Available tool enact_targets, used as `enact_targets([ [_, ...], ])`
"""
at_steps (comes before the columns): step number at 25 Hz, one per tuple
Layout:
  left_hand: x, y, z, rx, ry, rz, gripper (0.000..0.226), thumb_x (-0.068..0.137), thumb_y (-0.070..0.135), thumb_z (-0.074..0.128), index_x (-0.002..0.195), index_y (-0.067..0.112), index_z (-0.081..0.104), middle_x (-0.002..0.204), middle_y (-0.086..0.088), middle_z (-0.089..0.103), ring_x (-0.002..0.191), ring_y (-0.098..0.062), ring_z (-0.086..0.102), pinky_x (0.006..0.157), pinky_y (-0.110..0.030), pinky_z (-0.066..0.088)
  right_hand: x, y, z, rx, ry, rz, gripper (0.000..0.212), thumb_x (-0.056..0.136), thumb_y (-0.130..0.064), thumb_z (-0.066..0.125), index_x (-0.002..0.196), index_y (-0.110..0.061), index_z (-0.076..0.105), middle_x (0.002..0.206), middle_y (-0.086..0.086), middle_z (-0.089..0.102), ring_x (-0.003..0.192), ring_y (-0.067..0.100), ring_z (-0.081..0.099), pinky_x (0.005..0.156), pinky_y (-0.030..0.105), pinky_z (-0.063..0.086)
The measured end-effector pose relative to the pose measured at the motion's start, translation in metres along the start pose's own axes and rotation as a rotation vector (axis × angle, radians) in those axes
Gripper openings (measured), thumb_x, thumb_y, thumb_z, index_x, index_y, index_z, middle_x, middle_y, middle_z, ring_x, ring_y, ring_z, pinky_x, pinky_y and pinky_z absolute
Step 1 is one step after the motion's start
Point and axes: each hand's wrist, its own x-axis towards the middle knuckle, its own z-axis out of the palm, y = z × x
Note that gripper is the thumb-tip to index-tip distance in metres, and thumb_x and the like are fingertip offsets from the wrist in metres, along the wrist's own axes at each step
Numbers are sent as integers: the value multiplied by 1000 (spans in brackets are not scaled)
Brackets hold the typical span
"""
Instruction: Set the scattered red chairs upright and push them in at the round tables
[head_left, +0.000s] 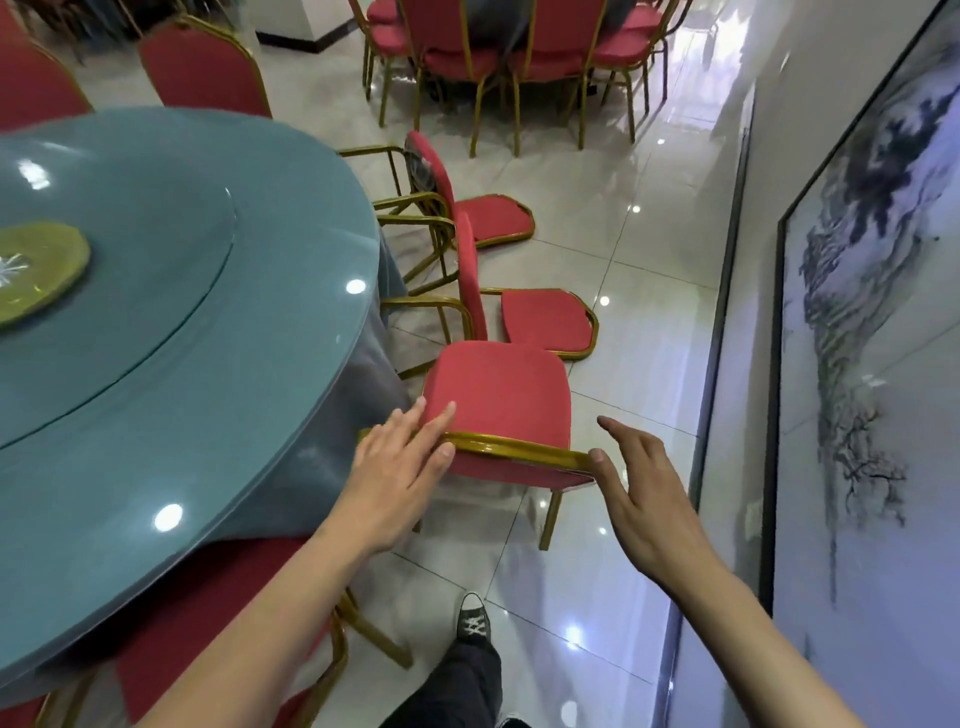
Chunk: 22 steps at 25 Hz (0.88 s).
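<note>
Hands sit at the two ends of the gold top rail of the upright red chair (496, 395), which stands on the tiled floor (639, 395) just beside the round desk (171, 322), its seat facing away from the camera along the desk edge rather than toward it. The left hand (400, 467) lies flat with straight fingers over the left end of the rail and the top of the red backrest, pressing and not curled round anything; the right hand (636, 493) is released, fingers extended, only its thumb touching the right corner of the rail. To do this step well, I would judge that both hands should take the rail evenly before moving, since a push from one corner alone would likely swing the chair instead of sliding it. The chair probably needs turning so its seat points under the grey tablecloth (363, 395), then a low, steady push so the thin gold legs glide on the glossy tiles without tipping. Watch the cloth: a seat edge could snag and drag it. Beyond, two more red chairs lie tipped on the floor, the nearer fallen chair (545, 319) just behind this one and the farther fallen chair (493, 221) past it, both with legs toward the desk; they are not yet set upright, so the task seems well short of done.
</note>
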Motion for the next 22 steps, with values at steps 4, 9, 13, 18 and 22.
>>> enact_targets([
  [4,40,-32,12,31,-60,-47,76,85,79,-17,153,57,5,168,7,9,155,-17,1,125,-43,2,49,8,27,-101,-85,-13,50,103,-58,30,150,-42,34,145,-8,39,122,18,54,108,44,41],
  [9,72,-66,27,31,-121,-103,82,81,79,-24,153,57,7,168,7,13,155,-18,0,125,-43,-1,88,36,65,-204,-155,58,61,100,-68,16,151,-41,35,142,-2,45,123,21,52,106,44,41],
  [13,79,-78,34,-32,-153,-132,77,83,83,-14,150,59,16,166,11,19,155,-13,0,124,-41,-6,87,52,85,-127,-219,155,67,90,-82,7,144,-52,34,137,-9,46,116,16,58,107,48,39],
  [18,88,-92,37,-109,-109,-213,72,84,85,11,146,58,33,163,11,28,154,-14,9,124,-47,-2,88,51,88,-69,-183,171,62,92,-80,13,141,-52,38,131,-15,46,114,12,55,109,45,37],
  [22,93,-87,37,-252,-16,-310,77,78,82,26,143,47,46,161,6,34,150,-19,26,122,-51,19,89,51,87,-57,-176,148,55,96,-74,18,140,-49,41,127,-19,42,120,14,51,112,44,34],
])
